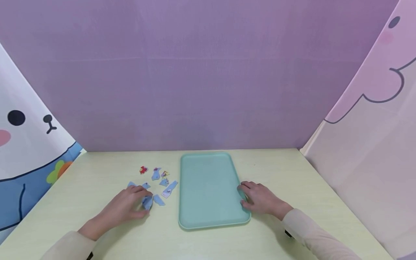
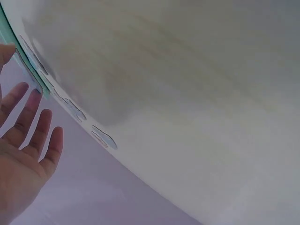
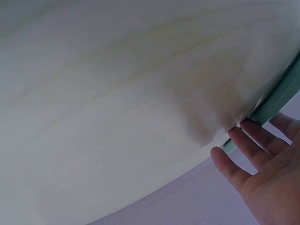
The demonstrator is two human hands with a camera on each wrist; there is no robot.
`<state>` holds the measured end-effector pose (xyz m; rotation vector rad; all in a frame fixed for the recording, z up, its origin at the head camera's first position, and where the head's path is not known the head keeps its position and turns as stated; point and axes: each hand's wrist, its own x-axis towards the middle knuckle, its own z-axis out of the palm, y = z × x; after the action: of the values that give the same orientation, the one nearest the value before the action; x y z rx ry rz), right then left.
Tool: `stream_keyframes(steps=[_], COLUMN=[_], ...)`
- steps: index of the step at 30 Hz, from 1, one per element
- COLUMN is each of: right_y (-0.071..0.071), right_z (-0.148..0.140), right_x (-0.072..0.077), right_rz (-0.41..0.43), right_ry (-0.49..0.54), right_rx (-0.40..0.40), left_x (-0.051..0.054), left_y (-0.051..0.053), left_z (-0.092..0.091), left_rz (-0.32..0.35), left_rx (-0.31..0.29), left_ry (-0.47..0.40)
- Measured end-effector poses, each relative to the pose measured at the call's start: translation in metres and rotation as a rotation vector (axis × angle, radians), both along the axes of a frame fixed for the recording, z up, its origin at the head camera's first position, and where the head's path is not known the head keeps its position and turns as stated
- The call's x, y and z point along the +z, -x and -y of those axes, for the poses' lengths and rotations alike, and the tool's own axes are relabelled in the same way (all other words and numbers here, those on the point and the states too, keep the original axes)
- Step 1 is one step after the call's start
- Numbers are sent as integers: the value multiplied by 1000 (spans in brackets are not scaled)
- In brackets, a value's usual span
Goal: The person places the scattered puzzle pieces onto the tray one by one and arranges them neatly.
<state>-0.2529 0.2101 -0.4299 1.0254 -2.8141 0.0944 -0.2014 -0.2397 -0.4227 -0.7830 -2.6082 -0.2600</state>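
Observation:
Between the thumb and fingertips of my left hand (image 1: 125, 206) is a light-blue paper-like piece (image 1: 147, 203), pinched just above the table. The left wrist view shows the left hand (image 2: 30, 145) with its outer fingers spread and the piece (image 2: 29, 70) edge-on at the thumb. A pale green tray (image 1: 211, 191) lies flat to the right of the pieces. My right hand (image 1: 261, 198) rests at the tray's right rim, thumb and fingers touching it. In the right wrist view the right hand (image 3: 269, 164) has loosely extended fingers by the tray edge (image 3: 276, 98); its thumb is hidden.
Several irregular pieces lie left of the tray: a red one (image 1: 143, 170), a long blue one (image 1: 169, 189), a small blue one (image 1: 159, 200) and others close by. A purple cloth (image 1: 195, 90) stands behind the table (image 1: 276, 162), with printed cloths at both sides.

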Motion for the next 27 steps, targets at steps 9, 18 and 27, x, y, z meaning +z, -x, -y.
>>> stream_keyframes(steps=[9, 18, 27], right_y=[0, -1, -2], right_z=[1, 1, 1], right_x=[0, 2, 2], right_rz=[7, 11, -1], right_ry=[3, 12, 21], right_rx=[-7, -8, 1], left_x=[4, 9, 11], left_y=[15, 34, 53], left_z=[-17, -38, -59], left_rz=[32, 25, 59], left_rx=[16, -4, 5], left_ry=[-13, -36, -70])
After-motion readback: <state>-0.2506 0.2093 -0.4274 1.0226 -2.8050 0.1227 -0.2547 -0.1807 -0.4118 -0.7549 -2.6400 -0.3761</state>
